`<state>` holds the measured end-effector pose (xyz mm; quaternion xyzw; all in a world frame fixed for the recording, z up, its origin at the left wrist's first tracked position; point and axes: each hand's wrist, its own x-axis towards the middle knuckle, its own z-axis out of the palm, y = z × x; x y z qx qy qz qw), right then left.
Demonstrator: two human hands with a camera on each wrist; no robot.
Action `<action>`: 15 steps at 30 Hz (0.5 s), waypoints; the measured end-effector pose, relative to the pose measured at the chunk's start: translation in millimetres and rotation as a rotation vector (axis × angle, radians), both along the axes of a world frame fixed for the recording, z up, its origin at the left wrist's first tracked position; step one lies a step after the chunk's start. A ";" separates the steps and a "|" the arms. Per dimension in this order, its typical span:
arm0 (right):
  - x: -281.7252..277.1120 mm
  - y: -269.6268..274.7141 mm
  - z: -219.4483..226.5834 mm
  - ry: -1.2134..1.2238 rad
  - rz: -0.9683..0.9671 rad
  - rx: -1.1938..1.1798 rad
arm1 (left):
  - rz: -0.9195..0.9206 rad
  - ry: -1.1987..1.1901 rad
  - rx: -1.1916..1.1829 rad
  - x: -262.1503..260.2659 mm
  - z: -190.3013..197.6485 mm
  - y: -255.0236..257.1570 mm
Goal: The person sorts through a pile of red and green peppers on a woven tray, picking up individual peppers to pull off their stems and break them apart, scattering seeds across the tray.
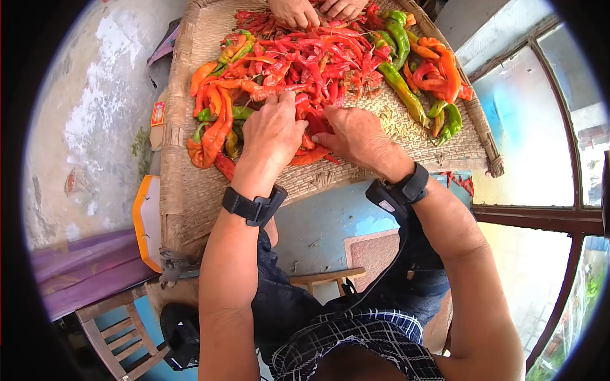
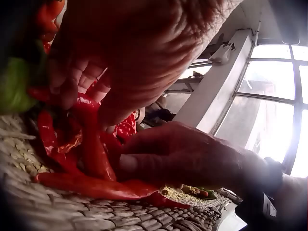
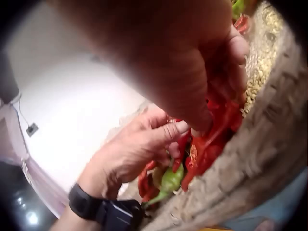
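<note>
Red peppers (image 1: pixel 343 47) under close handwork

A patchy, pale wall (image 1: pixel 95 127) stands on the left, and a framed window (image 1: pixel 530 120) brightens the right. Between them, a large woven tray (image 1: pixel 179 206) bears the heap in its middle, with green peppers (image 1: pixel 398 38) towards the right and orange peppers (image 1: pixel 219 130) on the left. Another person's hands (image 1: pixel 291 11) touch the far side. The wearer's left hand (image 1: pixel 272 130) and right hand (image 1: pixel 363 136) work close together near the front edge, each pinching a red pepper (image 1: pixel 314 120); whether they share the same one is hidden. The step looks like working a pepper apart; the next move probably calls for light, opposed fingertip pressure. Pale bits, likely seeds (image 1: pixel 397 130), lie right of the hands.
</note>
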<state>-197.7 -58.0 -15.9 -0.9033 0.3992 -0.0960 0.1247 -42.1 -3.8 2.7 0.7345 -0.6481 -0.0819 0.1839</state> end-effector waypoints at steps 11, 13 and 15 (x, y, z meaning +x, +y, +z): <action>-23.0 -46.5 1.3 -0.560 0.019 0.378 | 0.051 0.326 -0.196 -1.8 7.0 -9.9; -27.8 -54.5 6.3 -0.623 -0.048 0.468 | 0.052 0.379 -0.198 3.3 4.2 -10.9; -34.2 -59.5 15.2 -0.549 -0.045 0.387 | 0.039 0.492 -0.227 8.4 2.2 -11.9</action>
